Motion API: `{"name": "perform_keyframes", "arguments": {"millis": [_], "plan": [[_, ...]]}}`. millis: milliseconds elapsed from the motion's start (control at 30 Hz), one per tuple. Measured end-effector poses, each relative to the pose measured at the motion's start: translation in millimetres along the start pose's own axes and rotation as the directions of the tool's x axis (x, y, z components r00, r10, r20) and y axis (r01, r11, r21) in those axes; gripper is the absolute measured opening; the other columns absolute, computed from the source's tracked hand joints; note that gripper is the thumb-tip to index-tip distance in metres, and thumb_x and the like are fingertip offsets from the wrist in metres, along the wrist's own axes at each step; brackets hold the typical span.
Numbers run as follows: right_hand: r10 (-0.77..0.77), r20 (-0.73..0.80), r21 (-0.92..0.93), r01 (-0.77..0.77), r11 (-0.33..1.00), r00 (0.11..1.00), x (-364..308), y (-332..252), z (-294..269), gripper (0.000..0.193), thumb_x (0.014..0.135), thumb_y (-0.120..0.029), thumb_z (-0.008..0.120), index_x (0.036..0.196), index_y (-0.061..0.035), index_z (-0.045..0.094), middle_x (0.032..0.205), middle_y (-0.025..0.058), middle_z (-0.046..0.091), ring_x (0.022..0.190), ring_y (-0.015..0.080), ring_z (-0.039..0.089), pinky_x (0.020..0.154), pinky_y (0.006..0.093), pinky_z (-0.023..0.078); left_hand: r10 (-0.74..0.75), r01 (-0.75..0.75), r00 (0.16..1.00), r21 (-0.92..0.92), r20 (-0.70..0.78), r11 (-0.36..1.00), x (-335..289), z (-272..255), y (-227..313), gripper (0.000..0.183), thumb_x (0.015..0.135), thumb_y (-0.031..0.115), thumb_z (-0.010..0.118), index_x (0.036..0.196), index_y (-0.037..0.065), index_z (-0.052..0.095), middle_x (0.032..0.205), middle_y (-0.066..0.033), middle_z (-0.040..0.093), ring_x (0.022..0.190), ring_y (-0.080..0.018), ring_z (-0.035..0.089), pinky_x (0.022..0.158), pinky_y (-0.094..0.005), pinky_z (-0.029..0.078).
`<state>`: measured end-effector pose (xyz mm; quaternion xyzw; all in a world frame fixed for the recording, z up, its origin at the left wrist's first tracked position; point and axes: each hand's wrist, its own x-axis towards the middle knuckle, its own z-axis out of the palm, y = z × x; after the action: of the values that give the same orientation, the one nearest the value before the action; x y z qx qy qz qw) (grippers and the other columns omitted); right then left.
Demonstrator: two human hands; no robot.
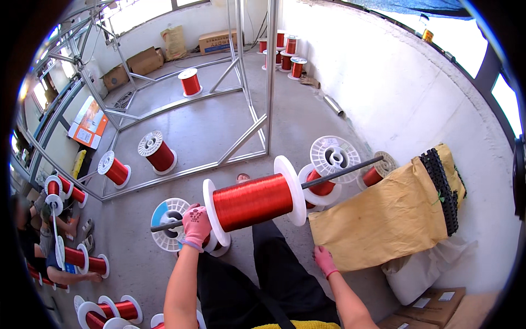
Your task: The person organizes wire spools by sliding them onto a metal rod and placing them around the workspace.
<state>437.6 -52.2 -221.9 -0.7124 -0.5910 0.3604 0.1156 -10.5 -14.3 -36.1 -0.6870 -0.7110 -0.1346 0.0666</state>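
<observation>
My left hand (196,225), in a pink glove, is closed around a dark rod (342,173) just left of a large spool of red wire (252,202) with white flanges. The rod runs through the spool's middle and slants up to the right. Its right end passes over an upright white-flanged spool (334,156); its left end lies over another spool (169,211) with a blue patch. Whether it rests on them I cannot tell. At the left edge of a yellowish sack (378,219), my right hand (324,260), also pink-gloved, has its fingers curled against the sack.
A metal frame (268,82) stands ahead, with red wire spools (158,152) on the floor around it. More spools (287,55) stand by the white wall. At left, a person (60,257) crouches among spools. Black ridged strips (441,192) lie by the sack, cartons (438,307) below.
</observation>
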Motion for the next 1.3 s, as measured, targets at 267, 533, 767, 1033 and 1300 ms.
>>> {"name": "perform_keyframes", "arguments": {"millis": [267, 533, 767, 1033, 1300], "plan": [[-0.292, 0.149, 0.988, -0.128, 0.092, 0.945, 95.9, -210.0, -94.4, 0.037, 0.093, -0.034, 0.050, 0.109, -0.0007, 0.050, 0.105, 0.0173, 0.060, 0.097, 0.0265, 0.060, 0.083, 0.0372, 0.050, 0.000, 0.000, 0.996, 0.000, -0.089, 1.000, 0.2, 7.3, -5.6, 0.012, 0.068, 0.021, 0.061, 0.067, 0.010, 0.066, 0.072, -0.0081, 0.066, 0.076, -0.0221, 0.064, 0.088, -0.0317, 0.046], [-0.334, 0.199, 0.975, -0.153, 0.160, 0.921, 117.0, -230.4, -103.3, 0.035, 0.093, -0.032, 0.048, 0.105, 0.0005, 0.050, 0.107, 0.0184, 0.059, 0.092, 0.0278, 0.061, 0.080, 0.0353, 0.052, -0.108, 0.108, 0.994, 0.014, -0.012, 0.994, -1.1, -1.2, 0.3, 0.014, 0.065, 0.023, 0.063, 0.072, 0.011, 0.066, 0.076, -0.0072, 0.067, 0.085, -0.0246, 0.062, 0.080, -0.0345, 0.048], [-0.256, 0.309, 0.766, -0.080, 0.638, 0.916, 93.2, -244.7, -143.6, 0.036, 0.092, -0.033, 0.048, 0.104, 0.0003, 0.054, 0.094, 0.0138, 0.064, 0.087, 0.0232, 0.062, 0.076, 0.0333, 0.050, -0.076, 0.077, 0.996, 0.019, -0.047, 0.997, 0.8, 7.6, -5.1, 0.012, 0.068, 0.020, 0.060, 0.067, 0.011, 0.066, 0.070, -0.0079, 0.065, 0.080, -0.0252, 0.062, 0.081, -0.0341, 0.048], [-0.439, -0.199, -0.047, 0.439, 0.897, 0.876, 79.7, -387.1, -176.8, 0.055, 0.085, -0.049, 0.047, 0.104, 0.0010, 0.056, 0.107, 0.0232, 0.060, 0.100, 0.0378, 0.057, 0.088, 0.0420, 0.043, 0.032, -0.030, 0.999, 0.056, -0.038, 0.998, 8.4, 18.0, -12.1, 0.017, 0.072, 0.022, 0.054, 0.070, 0.011, 0.067, 0.072, -0.0092, 0.066, 0.074, -0.0227, 0.064, 0.099, -0.0344, 0.037], [-0.542, -0.412, 0.068, 0.618, 0.784, 0.733, 37.7, -334.3, -110.1, 0.038, 0.091, -0.026, 0.050, 0.111, 0.0071, 0.052, 0.105, 0.0277, 0.058, 0.100, 0.0397, 0.056, 0.084, 0.0426, 0.044, -0.008, 0.006, 0.999, 0.054, 0.040, 0.998, 2.0, -5.9, -4.2, 0.020, 0.074, 0.024, 0.055, 0.069, 0.011, 0.068, 0.069, -0.0094, 0.065, 0.070, -0.0236, 0.064, 0.097, -0.0338, 0.038]]}}
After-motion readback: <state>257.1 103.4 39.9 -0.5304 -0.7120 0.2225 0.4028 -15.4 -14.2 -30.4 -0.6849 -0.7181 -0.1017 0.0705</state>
